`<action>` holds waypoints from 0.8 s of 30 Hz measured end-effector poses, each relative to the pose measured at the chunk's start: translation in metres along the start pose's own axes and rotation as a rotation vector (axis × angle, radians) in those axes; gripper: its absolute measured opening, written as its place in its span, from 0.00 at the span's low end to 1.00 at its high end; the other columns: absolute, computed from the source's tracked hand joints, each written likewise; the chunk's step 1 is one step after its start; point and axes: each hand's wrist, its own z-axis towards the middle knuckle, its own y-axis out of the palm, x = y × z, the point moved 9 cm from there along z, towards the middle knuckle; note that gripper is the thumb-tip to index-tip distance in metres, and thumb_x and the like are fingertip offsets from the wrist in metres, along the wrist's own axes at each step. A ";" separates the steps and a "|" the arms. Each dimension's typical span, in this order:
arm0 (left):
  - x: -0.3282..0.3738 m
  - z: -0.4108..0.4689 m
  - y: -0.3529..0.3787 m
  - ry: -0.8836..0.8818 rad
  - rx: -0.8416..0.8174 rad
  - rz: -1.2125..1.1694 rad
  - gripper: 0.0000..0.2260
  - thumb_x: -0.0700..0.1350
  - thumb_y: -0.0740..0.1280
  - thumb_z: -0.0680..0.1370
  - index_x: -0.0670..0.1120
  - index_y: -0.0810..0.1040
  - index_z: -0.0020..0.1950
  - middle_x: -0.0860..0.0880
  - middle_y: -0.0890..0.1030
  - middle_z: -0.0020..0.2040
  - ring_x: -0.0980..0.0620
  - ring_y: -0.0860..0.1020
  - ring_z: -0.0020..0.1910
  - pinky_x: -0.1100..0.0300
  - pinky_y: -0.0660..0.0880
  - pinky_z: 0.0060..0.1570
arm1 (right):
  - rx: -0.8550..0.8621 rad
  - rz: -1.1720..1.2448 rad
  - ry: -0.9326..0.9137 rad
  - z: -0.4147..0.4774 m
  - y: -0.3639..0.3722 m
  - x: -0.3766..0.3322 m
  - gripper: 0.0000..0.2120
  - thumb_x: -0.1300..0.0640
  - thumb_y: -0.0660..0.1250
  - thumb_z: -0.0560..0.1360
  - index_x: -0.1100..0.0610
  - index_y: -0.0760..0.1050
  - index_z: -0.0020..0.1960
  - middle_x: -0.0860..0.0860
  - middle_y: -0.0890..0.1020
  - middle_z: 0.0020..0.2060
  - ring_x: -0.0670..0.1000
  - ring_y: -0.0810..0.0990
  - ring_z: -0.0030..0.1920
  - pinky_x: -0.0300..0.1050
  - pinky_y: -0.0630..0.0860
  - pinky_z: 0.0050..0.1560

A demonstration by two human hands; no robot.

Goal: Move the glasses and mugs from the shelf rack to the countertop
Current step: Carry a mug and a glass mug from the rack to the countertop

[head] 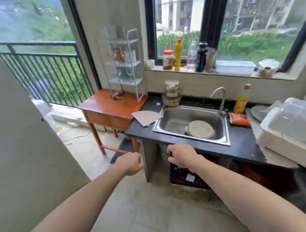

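The task is at its approach step: both the left hand point(130, 164) and right hand point(179, 156) hang loosely curled and empty, well short of the shelf rack point(123, 62), whose glasses and mugs point(122, 55) sit untouched, so the next move calls for a reach up to the rack left of the bench point(241, 145).

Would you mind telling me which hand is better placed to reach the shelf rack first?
Probably the left hand: it is on the white shelf rack's side; the right hand is nearer the sink.

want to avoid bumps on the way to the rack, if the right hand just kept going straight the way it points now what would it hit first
Likely the front edge of the dark countertop, just ahead of the right hand, with the sink behind it. Depth is unclear, so the hand may still be well short of it.
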 end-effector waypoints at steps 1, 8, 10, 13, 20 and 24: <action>-0.016 0.009 -0.013 -0.032 0.018 -0.004 0.07 0.50 0.64 0.78 0.49 0.77 0.53 0.50 0.81 0.50 0.51 0.80 0.49 0.57 0.78 0.48 | 0.003 -0.003 -0.036 0.024 -0.003 -0.011 0.15 0.49 0.63 0.77 0.53 0.74 0.61 0.54 0.81 0.53 0.57 0.79 0.52 0.47 0.73 0.45; -0.120 0.049 -0.096 -0.227 0.146 -0.024 0.12 0.51 0.61 0.79 0.48 0.76 0.58 0.48 0.79 0.56 0.49 0.77 0.50 0.57 0.71 0.43 | 0.018 -0.016 -0.198 0.170 -0.045 -0.078 0.14 0.49 0.65 0.76 0.53 0.75 0.59 0.55 0.82 0.52 0.57 0.81 0.51 0.51 0.78 0.51; -0.148 0.057 -0.113 -0.273 0.168 -0.030 0.13 0.51 0.60 0.78 0.49 0.76 0.60 0.47 0.79 0.57 0.47 0.77 0.54 0.56 0.70 0.44 | 0.007 -0.025 -0.256 0.202 -0.050 -0.100 0.15 0.50 0.65 0.75 0.53 0.76 0.59 0.55 0.83 0.51 0.57 0.81 0.50 0.50 0.78 0.49; -0.193 0.079 -0.138 -0.312 0.180 -0.058 0.13 0.51 0.61 0.78 0.49 0.75 0.60 0.45 0.78 0.58 0.48 0.75 0.50 0.57 0.68 0.43 | 0.011 -0.044 -0.320 0.251 -0.059 -0.129 0.12 0.49 0.66 0.76 0.51 0.77 0.57 0.51 0.82 0.46 0.54 0.80 0.45 0.45 0.73 0.41; -0.310 0.178 -0.209 -0.297 0.213 -0.066 0.13 0.52 0.60 0.77 0.49 0.75 0.59 0.46 0.78 0.57 0.47 0.75 0.47 0.56 0.69 0.42 | 0.056 -0.092 -0.279 0.396 -0.078 -0.195 0.14 0.48 0.64 0.75 0.52 0.76 0.59 0.54 0.83 0.51 0.58 0.81 0.50 0.50 0.77 0.46; -0.315 0.195 -0.220 -0.250 0.211 -0.076 0.14 0.52 0.61 0.76 0.49 0.76 0.58 0.47 0.79 0.56 0.47 0.75 0.47 0.56 0.69 0.41 | 0.085 -0.065 -0.227 0.420 -0.084 -0.187 0.15 0.48 0.64 0.76 0.51 0.75 0.61 0.52 0.83 0.52 0.57 0.81 0.50 0.50 0.77 0.48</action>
